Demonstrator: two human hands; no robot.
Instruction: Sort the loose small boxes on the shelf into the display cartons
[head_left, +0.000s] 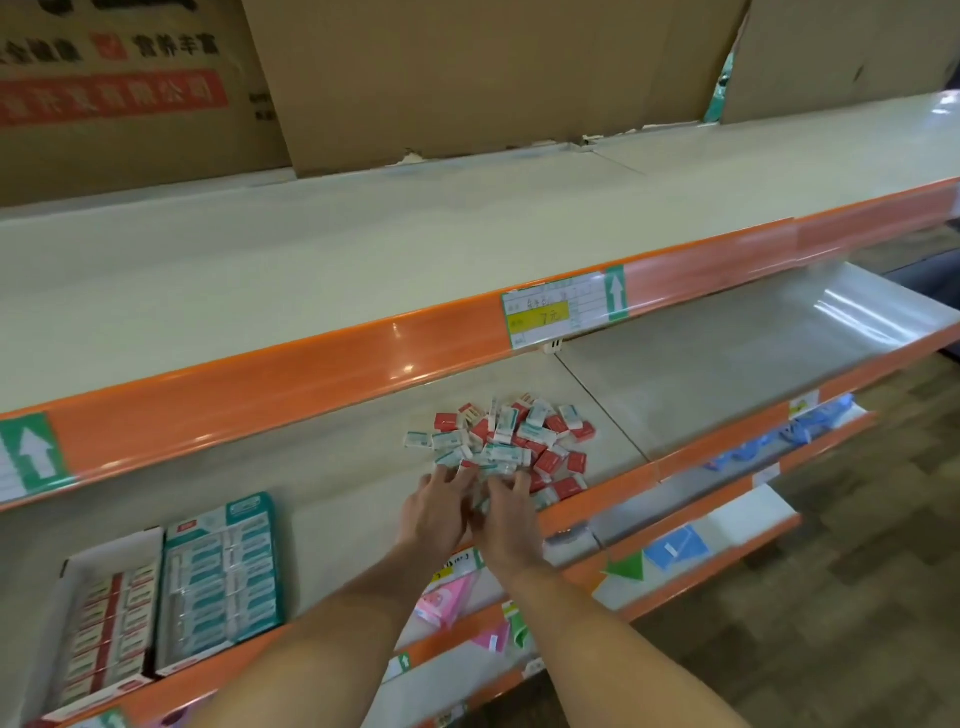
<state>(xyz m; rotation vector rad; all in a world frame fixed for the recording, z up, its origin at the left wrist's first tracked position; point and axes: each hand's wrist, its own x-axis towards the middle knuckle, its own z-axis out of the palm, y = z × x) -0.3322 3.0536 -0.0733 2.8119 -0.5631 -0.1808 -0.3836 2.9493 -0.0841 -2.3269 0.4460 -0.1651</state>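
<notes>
Where a camera on the head looks down, tiers of store shelving with orange front edges. Upper shelf (311, 260) bare and pale, backed by brown cardboard sheets (467, 78), a price label (563, 309) clipped to its orange lip. Middle shelf (337, 493) carrying the task's things. At its left end, two display cartons side by side: a white carton (106, 618) packed with rows of red-and-white small boxes, and just beside it on the right a teal carton (221, 582) packed with rows of teal-and-white small boxes. Well apart to the right on that same shelf, a loose heap of small boxes (511, 441), red ones and teal-and-white ones jumbled together, some flat, some on edge. Both bare forearms reaching in from the bottom of the view to the near edge of the heap. Left hand (439, 512) back-up, fingers spread forward and touching the nearest boxes. Right hand (506, 512) pressed close beside it, fingers curled down over boxes at the heap's edge; whether either hand actually grasps a box cannot be told, fingertips being hidden among the boxes. Lower shelves (701, 525) below, holding pink, blue and green packets, blurred.
</notes>
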